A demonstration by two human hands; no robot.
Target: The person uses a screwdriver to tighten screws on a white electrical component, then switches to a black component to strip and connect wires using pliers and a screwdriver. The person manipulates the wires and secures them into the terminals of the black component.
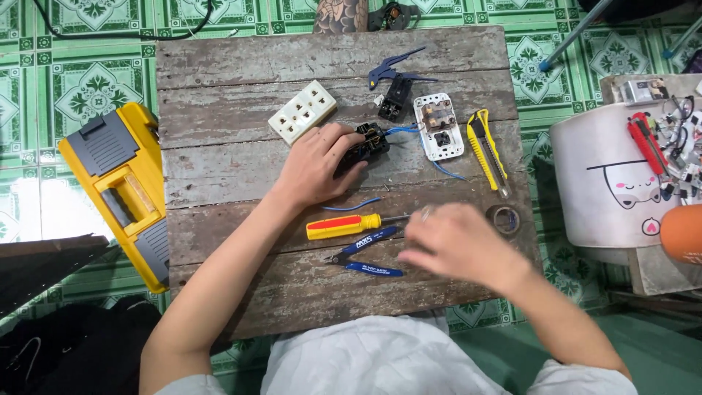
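Left hand was clamped on the black socket, right hand too blurred to tell, hovering by the screwdriver, so those loose blue wires could've easily tugged free.

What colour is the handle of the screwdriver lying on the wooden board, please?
The screwdriver handle is yellow with a red band, seen clearly in the head view.

Yellow toolbox on floor, utility knife (yellow-black), cream socket strip, tape roll.
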